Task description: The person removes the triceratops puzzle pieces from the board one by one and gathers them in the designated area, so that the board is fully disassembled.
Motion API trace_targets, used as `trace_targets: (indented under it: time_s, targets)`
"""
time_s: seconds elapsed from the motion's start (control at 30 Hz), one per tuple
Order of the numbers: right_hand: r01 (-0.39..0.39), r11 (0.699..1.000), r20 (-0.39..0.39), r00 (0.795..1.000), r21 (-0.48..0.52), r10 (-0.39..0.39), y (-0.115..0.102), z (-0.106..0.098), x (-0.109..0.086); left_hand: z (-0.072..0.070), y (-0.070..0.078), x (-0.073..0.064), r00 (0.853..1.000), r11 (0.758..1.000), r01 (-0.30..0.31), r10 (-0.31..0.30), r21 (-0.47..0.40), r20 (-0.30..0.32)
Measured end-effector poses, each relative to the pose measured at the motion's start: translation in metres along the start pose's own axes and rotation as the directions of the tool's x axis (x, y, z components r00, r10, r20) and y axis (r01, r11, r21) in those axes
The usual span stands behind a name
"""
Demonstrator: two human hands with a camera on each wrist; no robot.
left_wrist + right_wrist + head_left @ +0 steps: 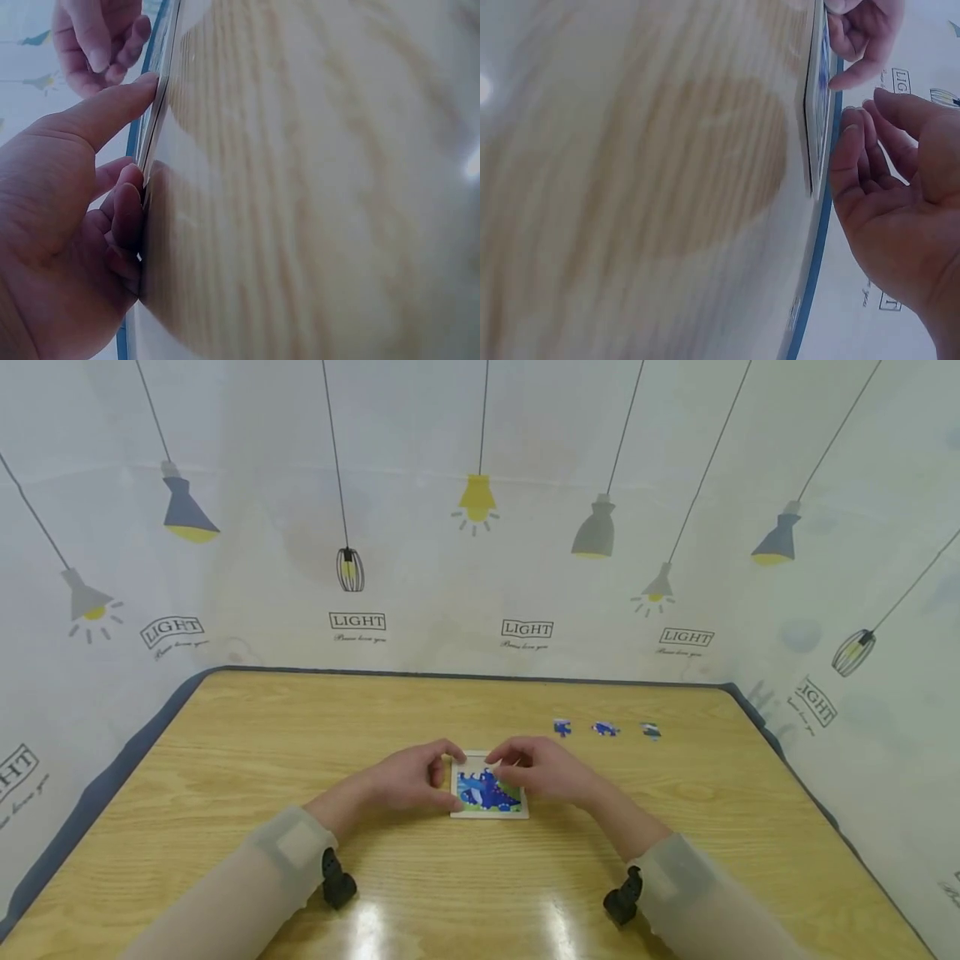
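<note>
Nearest me, two beige sleeves (225,889) w/ small black wrist cams (340,887) lie over the yellow-brown wood-grain table (465,893). Beyond them, approx. mid-table, sits the thin pale-framed square puzzle (491,815), showing a blue dinosaur on green. The left hand (408,777) holds its left side, thumb at the near corner, index at the far one. The right hand (551,770) is over the upper right part, fingers bent — can't tell if it pinches a piece (none shows betw. the tips).

Progress, as I judge it: well past half. The lower part looks filled; a pale strip up top seems bare, tho' the fingers hide some of it. Left to do: prob. the three loose bits farther off, in a row to the right — blue jigsaw piece (562,727), blue-and-white one (605,728), greyish-blue one (651,730). Behind: white lamp-print sheeting (420,485).
</note>
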State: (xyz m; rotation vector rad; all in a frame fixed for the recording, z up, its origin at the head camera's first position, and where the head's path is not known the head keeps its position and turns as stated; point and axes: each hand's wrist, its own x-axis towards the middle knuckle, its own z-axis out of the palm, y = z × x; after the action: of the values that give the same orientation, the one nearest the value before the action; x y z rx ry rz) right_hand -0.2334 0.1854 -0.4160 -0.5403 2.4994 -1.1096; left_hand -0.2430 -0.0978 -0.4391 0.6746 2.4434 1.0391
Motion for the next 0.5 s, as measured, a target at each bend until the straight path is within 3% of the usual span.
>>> trace_targets:
  time_s: [0.23,0.5]
  targets:
    - [-0.004,0.999,0.024,1.0,-0.039,0.004,-0.008,0.017,0.014,0.002,-0.002,0.003,1.0,1.0,-0.002,0.002,0.007,0.024]
    - [0.007,0.999,0.072,0.997,-0.042,-0.004,-0.01,0.02,0.017,0.0,0.0,0.002,1.0,1.0,0.001,-0.001,0.03,0.011]
